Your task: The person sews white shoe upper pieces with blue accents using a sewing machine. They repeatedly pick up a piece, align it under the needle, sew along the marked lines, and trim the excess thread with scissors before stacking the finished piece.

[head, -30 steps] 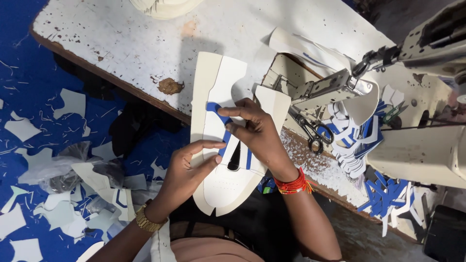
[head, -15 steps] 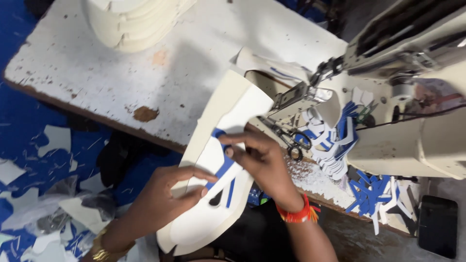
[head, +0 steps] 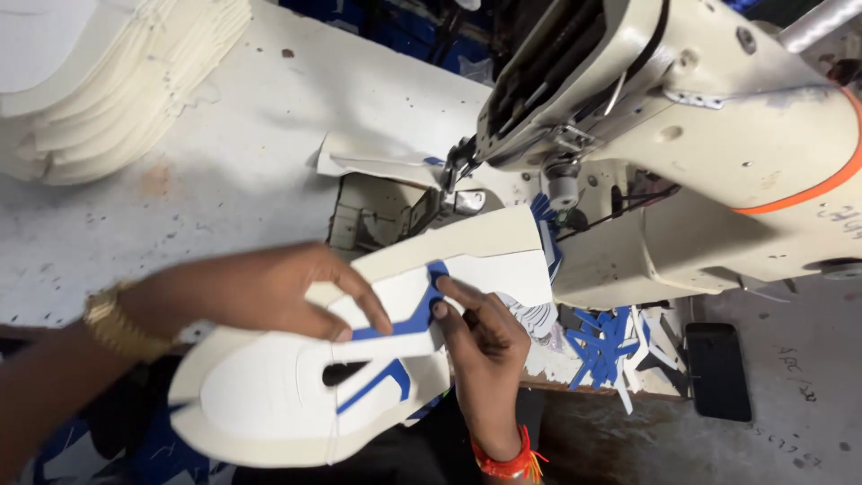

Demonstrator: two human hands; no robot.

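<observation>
Both hands flat, fingers spread, left hand (head: 269, 296) and right hand (head: 480, 346) pinning the shoe piece (head: 269, 395) at the desk (head: 224, 198) edge, sewing machine (head: 682, 117) at 1 o'clock; blue strip (head: 409, 319) may skew if pressure slips.

A: So what was that worktable (head: 269, 171) like?

B: White top, pretty grubby, with specks all over and a rusty-looking stain near the left side. A tall stack of cream cut pieces (head: 108, 81) sat at the far left corner. The big cream sewing machine (head: 682, 135) took up the right half.

A: Anything loose lying around?

B: Yeah, one cream cut panel (head: 377, 160) lay flat just behind the needle area. A heap of blue and white offcuts (head: 611, 341) was piled by the machine's base near the front edge. There was also a flat dark thing (head: 718, 370) at the right, maybe a phone, but I honestly couldn't tell whether it was on the table at all.
</observation>
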